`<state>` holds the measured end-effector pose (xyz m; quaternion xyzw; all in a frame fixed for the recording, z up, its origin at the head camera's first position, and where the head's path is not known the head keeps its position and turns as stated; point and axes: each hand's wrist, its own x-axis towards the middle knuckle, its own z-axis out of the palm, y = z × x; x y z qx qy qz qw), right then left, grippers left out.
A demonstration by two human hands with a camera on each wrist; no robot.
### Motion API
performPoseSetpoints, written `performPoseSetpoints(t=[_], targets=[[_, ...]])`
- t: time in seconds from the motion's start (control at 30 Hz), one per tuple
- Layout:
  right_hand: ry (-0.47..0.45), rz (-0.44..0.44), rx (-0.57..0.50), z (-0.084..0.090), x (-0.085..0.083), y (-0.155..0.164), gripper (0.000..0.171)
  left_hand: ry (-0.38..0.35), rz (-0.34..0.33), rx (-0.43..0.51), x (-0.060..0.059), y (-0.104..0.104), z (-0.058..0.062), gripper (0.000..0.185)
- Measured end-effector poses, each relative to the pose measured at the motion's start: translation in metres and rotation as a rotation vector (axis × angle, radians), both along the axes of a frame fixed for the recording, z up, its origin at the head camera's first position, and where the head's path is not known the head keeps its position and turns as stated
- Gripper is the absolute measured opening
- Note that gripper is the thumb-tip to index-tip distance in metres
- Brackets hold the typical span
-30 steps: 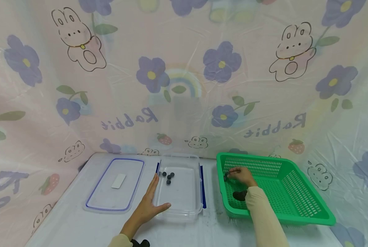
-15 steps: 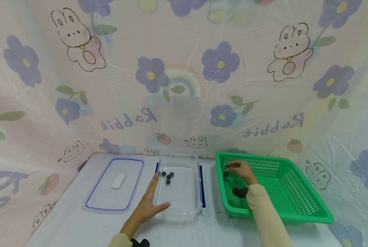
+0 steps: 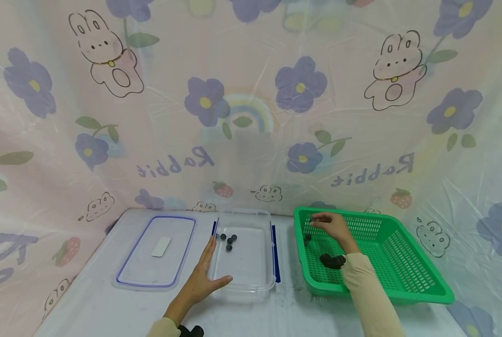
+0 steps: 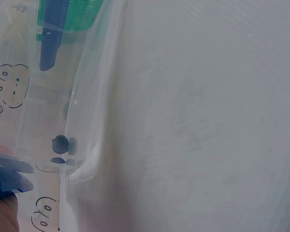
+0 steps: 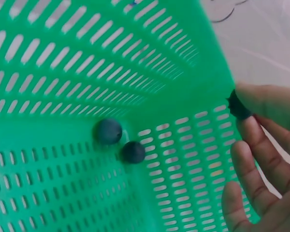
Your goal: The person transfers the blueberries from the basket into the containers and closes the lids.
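Note:
My right hand (image 3: 335,228) is over the back left part of a green basket (image 3: 427,297). Its thumb and fingertips pinch a blueberry (image 5: 238,106), its crown showing in the right wrist view. Two more blueberries lie in the basket's corner, one paler blueberry (image 5: 108,131) beside a darker blueberry (image 5: 134,152). My left hand (image 3: 198,283), fingers straight and thumb spread, rests at the left side of a clear plastic container (image 3: 251,269). Several blueberries (image 3: 229,241) sit toward the back left of that container.
Left of the container, a clear lid (image 3: 141,267) with a blue seal and a white label lies flat on the white table (image 3: 86,306). Blue clips (image 3: 276,262) stick out from the container's sides. A printed curtain (image 3: 251,154) rises behind the table.
My right hand has lifted slightly up and back from the basket's left corner with the pinched blueberry. My left hand stays at the container.

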<state>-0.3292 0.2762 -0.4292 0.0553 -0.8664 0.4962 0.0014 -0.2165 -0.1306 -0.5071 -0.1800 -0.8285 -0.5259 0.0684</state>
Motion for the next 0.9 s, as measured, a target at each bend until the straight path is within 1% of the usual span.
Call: performPoseSetpoints(t=[0.33,0.57,0.77,0.9], targets=[[0.058,0.002,-0.020,0.014,0.015,-0.007,0.046,-0.002,-0.003,0.010,0.000,0.000,0.000,0.107],[0.077,-0.032,-0.043,0.022,0.022,-0.014,0.042,0.008,-0.004,-0.003,0.000,0.001,0.000,0.107],[0.104,-0.039,-0.054,0.034,0.030,-0.026,0.047,0.018,-0.003,-0.003,0.000,0.001,0.000,0.107],[0.124,-0.032,-0.080,0.041,0.033,-0.039,0.044,0.019,0.001,-0.001,0.000,0.001,0.001,0.106]])
